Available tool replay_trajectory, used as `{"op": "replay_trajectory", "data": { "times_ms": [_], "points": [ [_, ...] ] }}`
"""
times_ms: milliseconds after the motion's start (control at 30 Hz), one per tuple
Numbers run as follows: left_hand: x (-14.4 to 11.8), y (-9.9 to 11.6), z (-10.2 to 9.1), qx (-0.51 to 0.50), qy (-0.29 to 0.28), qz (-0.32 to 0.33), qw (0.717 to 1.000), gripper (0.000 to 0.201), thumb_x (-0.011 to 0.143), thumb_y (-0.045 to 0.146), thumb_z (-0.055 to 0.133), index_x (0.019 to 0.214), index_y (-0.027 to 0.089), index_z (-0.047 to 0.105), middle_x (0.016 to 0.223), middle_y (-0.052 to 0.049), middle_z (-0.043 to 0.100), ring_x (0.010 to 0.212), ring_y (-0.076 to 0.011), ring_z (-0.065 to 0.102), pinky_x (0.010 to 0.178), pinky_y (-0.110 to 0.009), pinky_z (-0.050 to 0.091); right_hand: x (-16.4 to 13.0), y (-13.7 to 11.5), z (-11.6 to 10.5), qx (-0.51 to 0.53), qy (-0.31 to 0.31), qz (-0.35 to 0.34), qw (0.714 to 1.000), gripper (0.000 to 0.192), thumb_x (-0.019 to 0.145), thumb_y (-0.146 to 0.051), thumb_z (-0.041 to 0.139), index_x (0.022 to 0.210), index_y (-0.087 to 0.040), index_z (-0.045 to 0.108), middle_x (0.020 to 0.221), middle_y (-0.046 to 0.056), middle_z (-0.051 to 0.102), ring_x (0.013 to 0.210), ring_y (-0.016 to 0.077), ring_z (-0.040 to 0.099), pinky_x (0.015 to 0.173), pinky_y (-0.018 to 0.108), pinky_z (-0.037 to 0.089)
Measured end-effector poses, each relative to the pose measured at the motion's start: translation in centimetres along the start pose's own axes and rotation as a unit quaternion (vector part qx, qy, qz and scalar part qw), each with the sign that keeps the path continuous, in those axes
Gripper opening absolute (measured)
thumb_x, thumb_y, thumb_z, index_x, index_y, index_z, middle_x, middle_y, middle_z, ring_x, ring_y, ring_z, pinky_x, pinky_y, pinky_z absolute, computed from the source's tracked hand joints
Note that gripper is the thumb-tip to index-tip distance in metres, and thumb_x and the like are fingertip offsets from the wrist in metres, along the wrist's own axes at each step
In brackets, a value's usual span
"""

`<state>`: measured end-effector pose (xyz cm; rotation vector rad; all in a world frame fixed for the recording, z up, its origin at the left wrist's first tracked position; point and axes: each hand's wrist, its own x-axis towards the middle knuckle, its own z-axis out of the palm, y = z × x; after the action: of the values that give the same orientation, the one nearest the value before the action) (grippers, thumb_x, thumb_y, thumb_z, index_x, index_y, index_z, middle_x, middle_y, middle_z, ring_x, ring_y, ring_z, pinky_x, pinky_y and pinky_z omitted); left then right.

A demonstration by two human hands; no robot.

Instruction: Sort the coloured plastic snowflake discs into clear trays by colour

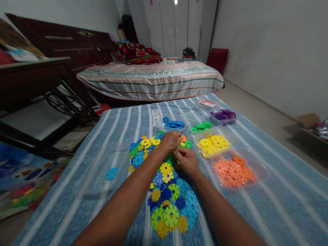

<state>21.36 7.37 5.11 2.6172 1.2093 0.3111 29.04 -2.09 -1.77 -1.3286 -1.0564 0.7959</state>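
Observation:
Many flower-shaped plastic discs [171, 216] in blue, yellow, green and lime lie in a loose heap on the striped cloth. Over the heap's far part, my left hand [170, 141] is closed with its fingers pointing right. An orange disc [183, 138] shows just beyond its fingertips; whether it is gripped I cannot tell. My right hand [188, 161] is close beside it, thumb and fingers pinched together above green discs. Whatever either hand holds is hidden by the fingers.
Clear tubs at the right hold orange discs [234, 172], yellow discs [214, 145], green discs [202, 126], purple discs [223, 115] and blue discs [174, 124]. Left of the heap lies a clear tray [98, 171] with one blue disc [112, 173]. A bed [153, 80] stands beyond.

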Motion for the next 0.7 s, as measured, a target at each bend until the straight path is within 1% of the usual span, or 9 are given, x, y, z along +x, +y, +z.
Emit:
{"op": "replay_trajectory", "data": {
  "times_ms": [133,233,333,400,500,567,633,700],
  "points": [
    [1.5,0.4,0.9,0.063,-0.027,-0.036,0.997,0.019,0.085,0.032,0.058,0.081,0.019,0.071,0.085,-0.008,0.071,0.087,-0.0238,0.066,0.077,-0.031,0.049,0.0,-0.1,0.1,-0.011,0.001,-0.002,1.0,0.025,0.076,-0.037,0.055,0.058,-0.021,0.063,0.054,-0.002,0.057,0.053,0.0138,0.05,0.054,0.027,0.036],
    [1.9,0.2,1.5,0.112,-0.019,-0.054,0.992,0.023,0.083,0.041,0.063,0.085,0.02,0.072,0.093,-0.009,0.071,0.095,-0.0256,0.066,0.079,-0.031,0.05,0.0,-0.1,0.2,-0.022,0.007,-0.003,1.0,0.025,0.077,-0.037,0.054,0.058,-0.021,0.063,0.053,-0.002,0.058,0.053,0.014,0.051,0.054,0.027,0.037],
    [2.1,0.0,1.8,0.126,-0.013,-0.078,0.989,0.028,0.081,0.047,0.065,0.083,0.021,0.072,0.095,-0.009,0.07,0.097,-0.025,0.066,0.08,-0.031,0.051,0.0,-0.1,0.2,-0.028,0.006,-0.003,1.0,0.027,0.078,-0.038,0.054,0.058,-0.022,0.062,0.054,-0.002,0.058,0.053,0.014,0.052,0.054,0.026,0.037],
    [2.2,0.0,1.8,0.103,-0.015,-0.09,0.991,0.025,0.078,0.046,0.067,0.077,0.021,0.071,0.091,-0.007,0.07,0.093,-0.0239,0.066,0.079,-0.03,0.051,0.0,0.0,0.2,-0.03,0.004,-0.003,1.0,0.027,0.078,-0.039,0.054,0.059,-0.022,0.063,0.054,-0.003,0.057,0.054,0.014,0.052,0.054,0.026,0.037],
    [2.1,-0.1,1.8,0.019,-0.001,-0.102,0.995,0.016,0.069,0.035,0.073,0.067,0.021,0.067,0.083,-0.004,0.068,0.087,-0.0212,0.064,0.076,-0.028,0.05,0.0,0.1,0.2,-0.033,0.005,-0.004,0.999,0.027,0.078,-0.039,0.054,0.059,-0.022,0.063,0.053,-0.002,0.057,0.053,0.014,0.051,0.054,0.026,0.036],
    [1.8,-0.3,1.9,-0.03,0.012,-0.111,0.993,0.012,0.065,0.028,0.074,0.065,0.02,0.066,0.077,-0.001,0.067,0.081,-0.0186,0.063,0.073,-0.026,0.048,0.0,0.1,0.2,-0.034,0.005,-0.004,0.999,0.026,0.077,-0.038,0.055,0.059,-0.022,0.064,0.054,-0.002,0.058,0.053,0.0141,0.051,0.054,0.026,0.036],
    [1.4,-0.7,1.8,-0.058,0.019,-0.123,0.99,0.01,0.065,0.025,0.072,0.064,0.019,0.065,0.07,0.001,0.065,0.073,-0.0161,0.061,0.067,-0.025,0.046,0.0,0.1,0.2,-0.033,0.004,-0.004,0.999,0.026,0.077,-0.039,0.055,0.06,-0.021,0.065,0.055,-0.002,0.06,0.054,0.0141,0.052,0.055,0.026,0.037],
    [0.8,-1.2,1.5,-0.08,0.022,-0.136,0.987,0.009,0.067,0.026,0.068,0.064,0.017,0.065,0.064,0.002,0.062,0.066,-0.0142,0.059,0.061,-0.023,0.044,0.0,0.0,0.2,-0.033,0.002,-0.005,0.999,0.026,0.077,-0.039,0.054,0.061,-0.021,0.066,0.056,-0.002,0.06,0.054,0.0142,0.052,0.055,0.026,0.037]
  ]
}}
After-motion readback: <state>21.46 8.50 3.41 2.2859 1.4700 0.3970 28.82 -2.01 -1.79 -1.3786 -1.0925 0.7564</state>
